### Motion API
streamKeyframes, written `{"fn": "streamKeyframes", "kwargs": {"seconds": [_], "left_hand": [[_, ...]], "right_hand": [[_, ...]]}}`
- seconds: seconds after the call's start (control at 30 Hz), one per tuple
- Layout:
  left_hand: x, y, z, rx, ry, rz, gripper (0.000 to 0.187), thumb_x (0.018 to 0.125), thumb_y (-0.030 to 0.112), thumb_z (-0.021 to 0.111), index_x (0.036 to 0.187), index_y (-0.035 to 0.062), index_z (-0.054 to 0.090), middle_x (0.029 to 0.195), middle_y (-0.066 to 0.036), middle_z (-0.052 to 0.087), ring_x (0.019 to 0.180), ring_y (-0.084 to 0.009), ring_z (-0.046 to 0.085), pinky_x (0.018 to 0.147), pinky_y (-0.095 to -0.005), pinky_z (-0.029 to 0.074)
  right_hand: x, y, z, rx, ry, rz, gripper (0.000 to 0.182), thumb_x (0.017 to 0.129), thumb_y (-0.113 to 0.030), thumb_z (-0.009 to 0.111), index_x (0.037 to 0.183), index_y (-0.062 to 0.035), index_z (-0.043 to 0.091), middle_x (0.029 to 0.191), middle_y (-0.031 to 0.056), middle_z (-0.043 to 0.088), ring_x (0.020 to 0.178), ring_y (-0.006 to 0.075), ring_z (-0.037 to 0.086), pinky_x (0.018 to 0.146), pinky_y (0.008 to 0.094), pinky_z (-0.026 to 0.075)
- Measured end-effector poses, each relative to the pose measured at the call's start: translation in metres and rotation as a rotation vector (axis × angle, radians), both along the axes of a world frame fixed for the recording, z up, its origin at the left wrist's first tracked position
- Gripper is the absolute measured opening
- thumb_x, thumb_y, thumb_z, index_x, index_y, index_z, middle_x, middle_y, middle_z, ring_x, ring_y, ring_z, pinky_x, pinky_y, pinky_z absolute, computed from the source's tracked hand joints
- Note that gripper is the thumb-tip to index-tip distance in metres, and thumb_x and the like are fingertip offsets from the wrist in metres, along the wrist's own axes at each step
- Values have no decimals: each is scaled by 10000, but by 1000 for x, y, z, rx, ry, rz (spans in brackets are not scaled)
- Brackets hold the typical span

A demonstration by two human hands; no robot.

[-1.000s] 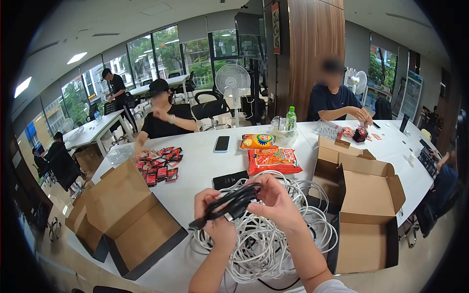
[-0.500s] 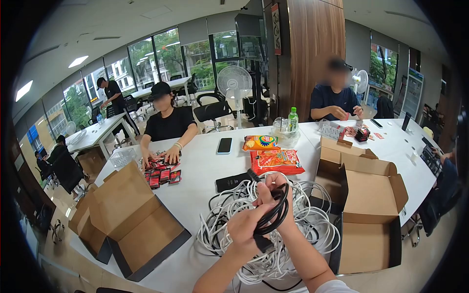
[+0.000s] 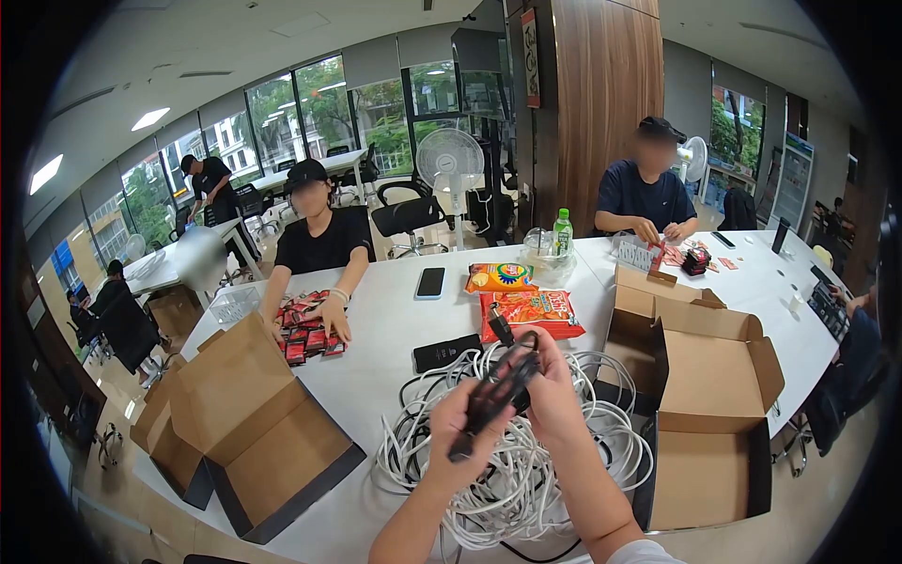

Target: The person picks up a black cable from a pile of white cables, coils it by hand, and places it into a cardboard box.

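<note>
Looking like a shared office, pretty much. Seeing long white worktables (image 3: 390, 310), black wheeled chairs (image 3: 406, 216) and a keyboard (image 3: 829, 315) over at the far right. Also spotting tall windows (image 3: 324, 105) under grey roller blinds (image 3: 371, 58), bright ceiling panels (image 3: 150, 118), a wood-clad pillar (image 3: 609, 113) and a standing fan (image 3: 451, 160). Probably catching a glass-door drinks fridge (image 3: 794, 180) back right too, but not swearing to it, viewing it that small and warped by the lens.

The black cable (image 3: 496, 391) is blurred and partly hidden, and the bottom edge cuts off the white sleeve (image 3: 643, 552)
</note>
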State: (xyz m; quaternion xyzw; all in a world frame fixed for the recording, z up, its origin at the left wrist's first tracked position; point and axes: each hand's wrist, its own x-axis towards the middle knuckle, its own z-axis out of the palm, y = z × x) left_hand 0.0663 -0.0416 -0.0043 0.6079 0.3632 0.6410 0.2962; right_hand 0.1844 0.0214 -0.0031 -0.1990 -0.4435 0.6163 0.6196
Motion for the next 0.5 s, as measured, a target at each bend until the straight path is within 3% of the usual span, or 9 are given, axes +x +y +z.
{"fn": "streamKeyframes", "kwargs": {"seconds": [0.07,0.13,0.3,0.4,0.5], "left_hand": [[-3,1,2,-141,-434,-186,182,880,165,661,905,39,533,602,28,464,522,-53,427,485,-227,335],[-6,3,8,-86,-644,-317,171,941,197,585,906,58,493,533,55,330,424,-52,287,446,-255,275],[-15,5,11,-172,-759,-447,167,976,248,515,953,83,522,495,83,260,395,-47,222,443,-251,244],[-20,8,5,-235,-785,-552,175,981,262,505,969,89,529,497,88,253,395,-41,211,443,-247,241],[-19,10,4,-233,-759,-551,179,985,263,496,982,88,534,498,88,250,394,-45,214,447,-248,249]], "right_hand": [[8,-2,4,10,-22,143,350,881,-36,601,1209,-54,482,890,38,586,726,108,550,643,247,448],[15,-7,10,19,9,282,384,881,-44,602,1245,-41,479,926,40,586,756,113,550,677,261,449],[26,-7,11,-129,348,691,379,937,-197,568,1267,-28,489,953,36,562,799,133,535,727,301,447],[29,4,8,-173,368,906,352,963,-277,529,1214,-31,519,908,17,542,776,149,525,715,314,451],[28,0,10,-176,325,781,278,966,-261,529,1149,-52,536,867,2,518,758,134,513,667,294,447]]}}
